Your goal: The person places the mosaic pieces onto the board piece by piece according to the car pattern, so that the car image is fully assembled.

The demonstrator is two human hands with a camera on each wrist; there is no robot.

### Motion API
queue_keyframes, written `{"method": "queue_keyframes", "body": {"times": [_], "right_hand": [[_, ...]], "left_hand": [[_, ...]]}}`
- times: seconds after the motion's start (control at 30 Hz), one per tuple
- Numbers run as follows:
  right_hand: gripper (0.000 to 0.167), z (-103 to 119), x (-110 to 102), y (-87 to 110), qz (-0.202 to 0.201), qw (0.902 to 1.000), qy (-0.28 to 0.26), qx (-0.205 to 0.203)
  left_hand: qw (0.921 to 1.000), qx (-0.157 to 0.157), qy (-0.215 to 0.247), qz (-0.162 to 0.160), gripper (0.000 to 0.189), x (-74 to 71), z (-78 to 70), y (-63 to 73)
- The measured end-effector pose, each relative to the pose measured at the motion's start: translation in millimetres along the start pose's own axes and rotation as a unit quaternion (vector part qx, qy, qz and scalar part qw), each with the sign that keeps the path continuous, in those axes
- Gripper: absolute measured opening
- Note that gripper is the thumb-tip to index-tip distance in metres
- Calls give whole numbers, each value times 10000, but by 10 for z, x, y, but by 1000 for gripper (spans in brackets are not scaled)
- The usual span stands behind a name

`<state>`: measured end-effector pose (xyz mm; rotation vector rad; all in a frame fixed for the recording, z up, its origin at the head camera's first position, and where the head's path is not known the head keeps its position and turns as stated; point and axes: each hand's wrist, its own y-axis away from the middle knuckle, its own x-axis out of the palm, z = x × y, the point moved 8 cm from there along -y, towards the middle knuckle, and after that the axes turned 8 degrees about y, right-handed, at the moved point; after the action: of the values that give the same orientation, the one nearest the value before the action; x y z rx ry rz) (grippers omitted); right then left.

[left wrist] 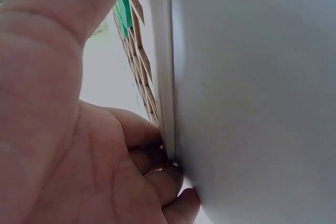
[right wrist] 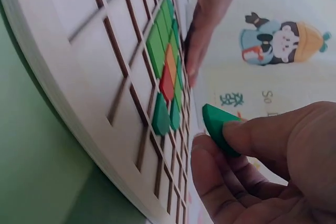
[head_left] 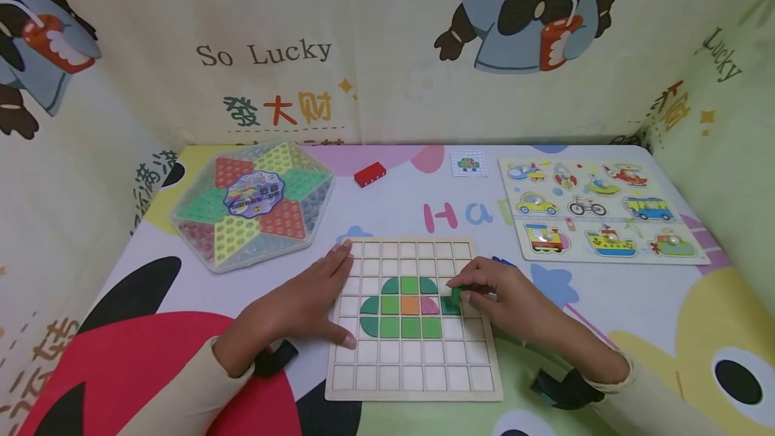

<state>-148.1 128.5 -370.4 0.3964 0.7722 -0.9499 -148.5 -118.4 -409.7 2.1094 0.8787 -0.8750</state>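
A pale wooden grid board [head_left: 414, 395] lies in front of me. Its middle cells hold light green squares [head_left: 410, 327], dark green rounded pieces [head_left: 371, 305], an orange square [head_left: 410, 305] and a pinkish-red piece [head_left: 430, 305]. One dark green piece [head_left: 448, 307] sits further right in the grid. My right hand [head_left: 514, 298] pinches another dark green piece [right wrist: 220, 127], curved along one side, between thumb and fingers above the board's right part. Along the left edge, my left hand [head_left: 297, 305] rests with thumb spread; its fingertips touch the board's side in the left wrist view.
Back left lies a hexagonal clear box [head_left: 254, 204] of coloured triangle sections. A red block [head_left: 370, 175] and a small pattern card [head_left: 468, 163] lie behind the board. A vehicle puzzle board [head_left: 599, 214] is at the back right. Printed curtains surround the table.
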Motion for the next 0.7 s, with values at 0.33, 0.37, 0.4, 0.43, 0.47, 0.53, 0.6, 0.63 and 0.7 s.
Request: {"method": "queue_keyframes", "body": {"times": [0.33, 0.37, 0.4, 0.43, 0.47, 0.53, 0.6, 0.63, 0.7], "right_hand": [[16, 24, 217, 60, 619, 9974, -337, 170], [14, 26, 237, 65, 682, 9969, -373, 156], [13, 25, 255, 67, 739, 9963, -396, 172], [13, 26, 268, 68, 772, 9962, -375, 173], [13, 28, 278, 66, 796, 9961, -333, 175], [12, 35, 291, 61, 839, 9961, -200, 161], [12, 39, 292, 53, 845, 9963, 45, 158], [12, 41, 288, 48, 841, 9961, 201, 149], [12, 45, 280, 40, 866, 9952, 442, 132]], "left_hand": [[10000, 46, -27, -35, 125, 6, 15, -4], [10000, 51, -26, -34, 125, 7, 16, -4], [10000, 57, -16, -35, 126, 6, 16, -4], [10000, 64, -15, -39, 126, 5, 15, -4], [10000, 73, -12, -45, 126, 3, 15, -5], [9999, 84, -7, -60, 126, -1, 15, -6], [9999, 90, -5, -69, 127, -5, 16, -7], [9999, 92, 5, -72, 127, -6, 16, -7], [9999, 91, 25, -71, 127, -6, 20, -9]]}}
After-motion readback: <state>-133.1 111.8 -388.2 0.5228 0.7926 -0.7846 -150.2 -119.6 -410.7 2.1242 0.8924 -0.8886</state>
